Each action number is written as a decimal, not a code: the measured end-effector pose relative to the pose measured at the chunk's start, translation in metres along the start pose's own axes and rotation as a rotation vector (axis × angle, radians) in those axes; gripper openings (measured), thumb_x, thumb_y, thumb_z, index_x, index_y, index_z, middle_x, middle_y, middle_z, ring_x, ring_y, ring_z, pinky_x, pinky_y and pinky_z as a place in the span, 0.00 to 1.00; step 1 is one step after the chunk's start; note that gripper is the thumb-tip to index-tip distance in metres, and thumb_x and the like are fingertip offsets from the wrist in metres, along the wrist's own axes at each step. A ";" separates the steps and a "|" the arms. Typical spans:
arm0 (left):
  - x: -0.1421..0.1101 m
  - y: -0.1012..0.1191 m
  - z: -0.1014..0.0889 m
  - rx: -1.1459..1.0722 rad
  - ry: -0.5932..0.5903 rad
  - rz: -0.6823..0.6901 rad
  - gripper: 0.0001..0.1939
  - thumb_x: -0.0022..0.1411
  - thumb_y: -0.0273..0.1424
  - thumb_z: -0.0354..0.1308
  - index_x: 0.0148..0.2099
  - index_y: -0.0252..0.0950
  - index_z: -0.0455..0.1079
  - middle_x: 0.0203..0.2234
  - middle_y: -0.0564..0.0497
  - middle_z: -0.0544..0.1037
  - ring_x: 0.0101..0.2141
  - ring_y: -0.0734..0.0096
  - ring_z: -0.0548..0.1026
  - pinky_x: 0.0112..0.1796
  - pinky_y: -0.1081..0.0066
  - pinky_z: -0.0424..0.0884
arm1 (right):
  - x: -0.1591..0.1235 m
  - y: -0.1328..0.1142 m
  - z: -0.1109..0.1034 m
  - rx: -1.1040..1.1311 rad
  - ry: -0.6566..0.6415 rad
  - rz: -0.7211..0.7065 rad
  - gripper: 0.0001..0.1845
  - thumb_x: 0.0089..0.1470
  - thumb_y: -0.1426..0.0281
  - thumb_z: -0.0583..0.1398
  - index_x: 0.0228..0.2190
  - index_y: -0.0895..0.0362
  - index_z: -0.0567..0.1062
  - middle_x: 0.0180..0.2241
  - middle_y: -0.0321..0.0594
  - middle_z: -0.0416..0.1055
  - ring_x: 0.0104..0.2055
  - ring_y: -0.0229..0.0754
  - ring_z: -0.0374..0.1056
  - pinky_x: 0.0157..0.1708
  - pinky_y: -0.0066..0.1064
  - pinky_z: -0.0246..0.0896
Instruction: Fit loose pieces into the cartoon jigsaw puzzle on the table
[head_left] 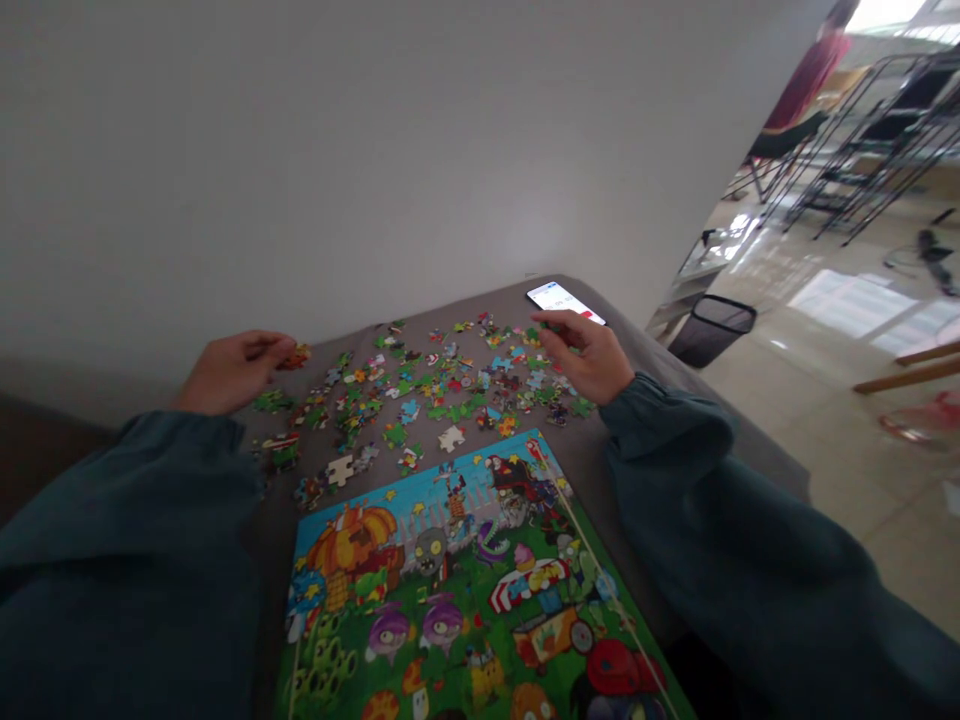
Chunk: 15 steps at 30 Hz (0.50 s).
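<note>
Grey padded surface [581, 465] lies under a loose scatter of jigsaw pieces [442, 390]. At their left edge, the left hand [232, 372] pinches thumb and fingertips closely around a reddish piece [294, 356]. Across the pile, the right hand [589, 355] hangs at the far right, its fingers [551, 322] curled and almost closed; whether they grip anything, I cannot tell. Just beyond them lies a phone [561, 300]. Nearer, a cartoon puzzle picture [450, 580] covers the surface, and a mesh bin [711, 330] stands on the floor to the right.

Puzzle pieces [420, 385] on sofa [577, 480], phone [564, 302] behind, puzzle box [450, 590] in front (nearest)
</note>
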<state>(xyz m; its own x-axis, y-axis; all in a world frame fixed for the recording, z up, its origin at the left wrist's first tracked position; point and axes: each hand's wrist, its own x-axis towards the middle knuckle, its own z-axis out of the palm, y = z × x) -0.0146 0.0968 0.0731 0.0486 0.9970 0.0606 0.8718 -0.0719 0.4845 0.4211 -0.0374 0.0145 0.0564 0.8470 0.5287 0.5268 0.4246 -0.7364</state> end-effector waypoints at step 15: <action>-0.188 0.013 0.034 -0.318 -0.364 0.068 0.17 0.50 0.59 0.63 0.33 0.58 0.82 0.31 0.56 0.85 0.34 0.52 0.83 0.36 0.58 0.83 | 0.019 0.029 -0.040 0.030 0.191 0.116 0.14 0.61 0.63 0.61 0.47 0.53 0.77 0.35 0.41 0.80 0.34 0.43 0.75 0.35 0.39 0.76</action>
<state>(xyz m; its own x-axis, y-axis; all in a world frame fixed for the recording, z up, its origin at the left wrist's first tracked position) 0.0047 -0.0908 0.0381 0.3168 0.9311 -0.1806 0.6716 -0.0857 0.7360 0.4714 -0.0221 0.0202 0.2765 0.8160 0.5077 0.4819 0.3394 -0.8078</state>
